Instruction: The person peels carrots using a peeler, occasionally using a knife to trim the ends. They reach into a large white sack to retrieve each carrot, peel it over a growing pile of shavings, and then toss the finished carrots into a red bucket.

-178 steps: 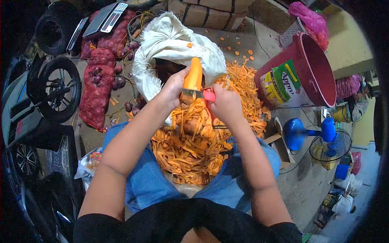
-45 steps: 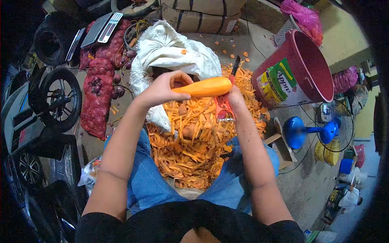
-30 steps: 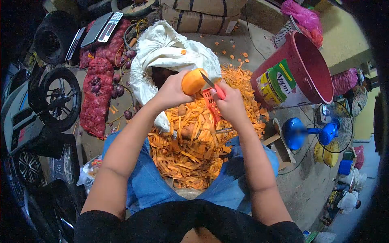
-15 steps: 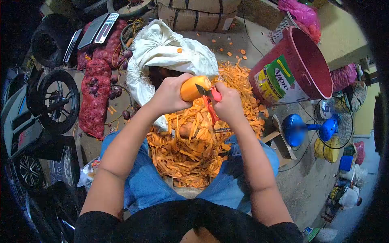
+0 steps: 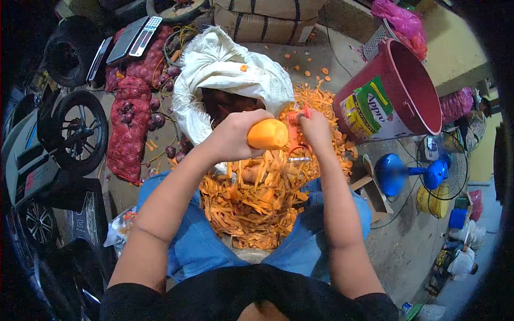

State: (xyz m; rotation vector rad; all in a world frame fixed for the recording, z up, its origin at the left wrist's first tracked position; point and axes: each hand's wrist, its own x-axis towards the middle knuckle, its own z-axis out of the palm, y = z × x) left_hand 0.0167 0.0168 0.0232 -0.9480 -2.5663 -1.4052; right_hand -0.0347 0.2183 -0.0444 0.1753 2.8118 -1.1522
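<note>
My left hand (image 5: 239, 134) is closed around a thick peeled carrot (image 5: 269, 134), its blunt cut end facing right. My right hand (image 5: 316, 131), just right of the carrot and apart from it, is closed on a red-handled knife (image 5: 307, 111); its blade is hard to make out now. Under that hand shows a blurred red tool with a metal strip (image 5: 299, 159), which looks like a peeler. Beneath both hands a heap of orange peelings (image 5: 251, 206) lies between my knees. Behind my left hand, a white woven sack (image 5: 235, 75) gapes open with dark contents.
A large maroon bucket (image 5: 388, 96) leans at the right, beside a blue fan (image 5: 392, 174). Red net bags of onions (image 5: 128, 128) and a scale (image 5: 136, 40) are at the left, near a motorcycle wheel (image 5: 80, 131). Wrapped bales (image 5: 265, 24) stand at the back.
The knife blade has come off the carrot's end, and my right hand has moved right. The carrot has shifted slightly right and down, its cut end now turned more towards me.
</note>
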